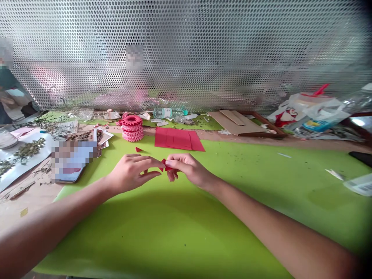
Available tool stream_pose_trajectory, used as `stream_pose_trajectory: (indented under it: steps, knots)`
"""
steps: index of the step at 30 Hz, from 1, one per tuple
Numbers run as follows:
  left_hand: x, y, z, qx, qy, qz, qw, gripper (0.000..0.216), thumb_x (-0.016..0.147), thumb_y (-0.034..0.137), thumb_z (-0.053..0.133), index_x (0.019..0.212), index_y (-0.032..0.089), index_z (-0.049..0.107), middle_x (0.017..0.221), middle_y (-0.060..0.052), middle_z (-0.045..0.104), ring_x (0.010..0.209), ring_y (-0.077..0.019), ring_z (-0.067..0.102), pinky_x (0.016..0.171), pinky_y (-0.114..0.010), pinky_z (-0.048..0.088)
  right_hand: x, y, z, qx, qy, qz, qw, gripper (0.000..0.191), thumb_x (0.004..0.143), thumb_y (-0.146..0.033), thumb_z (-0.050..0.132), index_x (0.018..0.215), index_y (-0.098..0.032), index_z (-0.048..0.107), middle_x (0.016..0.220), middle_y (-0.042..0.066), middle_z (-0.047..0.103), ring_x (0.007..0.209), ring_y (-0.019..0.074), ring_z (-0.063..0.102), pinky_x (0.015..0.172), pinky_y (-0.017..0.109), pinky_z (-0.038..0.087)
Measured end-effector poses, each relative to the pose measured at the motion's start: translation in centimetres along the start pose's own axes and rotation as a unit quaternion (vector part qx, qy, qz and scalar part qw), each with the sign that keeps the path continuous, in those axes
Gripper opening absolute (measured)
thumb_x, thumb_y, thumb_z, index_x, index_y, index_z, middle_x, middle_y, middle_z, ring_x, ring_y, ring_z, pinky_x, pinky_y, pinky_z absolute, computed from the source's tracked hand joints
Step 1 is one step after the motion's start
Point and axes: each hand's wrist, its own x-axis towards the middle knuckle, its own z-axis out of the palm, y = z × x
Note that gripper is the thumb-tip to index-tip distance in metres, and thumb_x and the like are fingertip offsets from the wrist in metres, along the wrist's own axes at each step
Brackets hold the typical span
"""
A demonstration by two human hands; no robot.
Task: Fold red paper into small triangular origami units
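Fingers (149,162) of left hand (130,172), right hand (187,168) pinching small folded red paper triangle (165,166) over smooth green mat (186,232)

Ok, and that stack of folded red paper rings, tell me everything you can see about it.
The stack of folded paper rings is a short, upright cylinder of many small paper folds. Its top ring is deep red, with a toothed edge and a central hole, while the lower layers look paler pink and ribbed. It stands near the far edge of the green cutting mat, just left of a flat red paper sheet, without touching that sheet. The person's left hand is near it, but apart.
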Motion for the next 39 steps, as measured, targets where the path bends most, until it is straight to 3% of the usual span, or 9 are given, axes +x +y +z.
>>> stream_pose_trajectory:
  steps: [10, 16, 25, 31, 36, 39]
  knots:
    - [0.2, 0.7, 0.1, -0.080, 0.063, -0.041, 0.994, 0.006, 0.089, 0.016, 0.066, 0.087, 0.017, 0.072, 0.080, -0.002, 0.077, 0.068, -0.0111, 0.072, 0.064, -0.018, 0.055, -0.2, -0.2, 0.6, 0.007, -0.013, -0.007, 1.000, 0.028, 0.088, -0.044, 0.060, 0.082, -0.016, 0.062, 0.067, 0.002, 0.067, 0.056, 0.0119, 0.057, 0.055, 0.025, 0.041]
    - [0.3, 0.5, 0.1, -0.105, 0.052, -0.025, 0.993, 0.006, 0.088, 0.018, 0.068, 0.090, 0.017, 0.074, 0.087, -0.006, 0.078, 0.079, -0.0144, 0.074, 0.074, -0.021, 0.058, -0.1, 0.0, 0.6, 0.029, 0.004, -0.015, 0.999, 0.027, 0.087, -0.043, 0.062, 0.081, -0.017, 0.062, 0.067, 0.001, 0.066, 0.056, 0.0114, 0.057, 0.054, 0.025, 0.041]
    - [0.1, 0.2, -0.4, 0.049, 0.056, 0.038, 0.997, 0.011, 0.091, 0.015, 0.063, 0.097, 0.022, 0.070, 0.092, -0.001, 0.077, 0.082, -0.0117, 0.072, 0.078, -0.022, 0.053, -0.2, -0.3, 1.0, 0.029, 0.047, -0.022, 0.998, 0.024, 0.087, -0.039, 0.061, 0.077, -0.017, 0.061, 0.067, 0.002, 0.066, 0.058, 0.0123, 0.056, 0.055, 0.025, 0.042]
    - [0.1, 0.3, -0.3, 0.105, 0.052, 0.022, 0.993, 0.007, 0.093, 0.018, 0.060, 0.096, 0.021, 0.066, 0.089, 0.001, 0.078, 0.072, -0.0105, 0.072, 0.072, -0.021, 0.052, -0.1, -0.1, 0.8, -0.011, 0.074, -0.043, 0.996, 0.025, 0.089, -0.041, 0.061, 0.088, -0.017, 0.065, 0.084, 0.005, 0.070, 0.061, 0.0117, 0.057, 0.055, 0.025, 0.044]
    - [0.2, 0.3, -0.3, 0.139, 0.045, 0.022, 0.989, 0.007, 0.090, 0.026, 0.066, 0.095, 0.020, 0.065, 0.090, 0.000, 0.076, 0.071, -0.0112, 0.070, 0.072, -0.023, 0.051, 0.0, 0.0, 0.8, 0.004, 0.075, -0.028, 0.997, 0.027, 0.087, -0.043, 0.062, 0.086, -0.016, 0.065, 0.078, 0.004, 0.070, 0.060, 0.0118, 0.057, 0.053, 0.024, 0.042]
    - [0.3, 0.3, -0.4, 0.165, 0.042, 0.052, 0.984, 0.006, 0.093, 0.021, 0.060, 0.092, 0.021, 0.066, 0.088, 0.000, 0.074, 0.071, -0.0103, 0.069, 0.072, -0.021, 0.050, 0.0, 0.0, 0.9, 0.013, 0.067, -0.022, 0.997, 0.031, 0.085, -0.047, 0.065, 0.084, -0.016, 0.064, 0.072, 0.003, 0.068, 0.059, 0.0121, 0.056, 0.053, 0.024, 0.042]
